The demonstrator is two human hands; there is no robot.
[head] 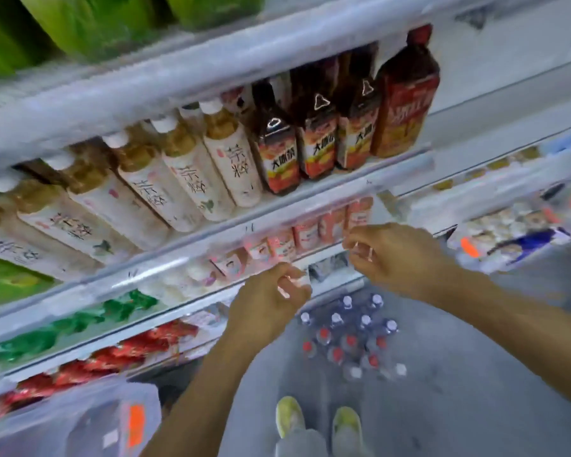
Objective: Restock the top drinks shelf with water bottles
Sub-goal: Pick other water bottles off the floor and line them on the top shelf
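The drinks shelves (211,77) fill the upper left, tea bottles (192,173) lined along one edge. Water bottles (350,338) stand grouped on the floor (459,374) below. Left hand (267,305) and right hand (393,255) hover loosely curled, holding nothing

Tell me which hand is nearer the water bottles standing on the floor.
Left. The left hand hangs just above and left of the water bottles; the right hand is higher up, by the shelf edge.
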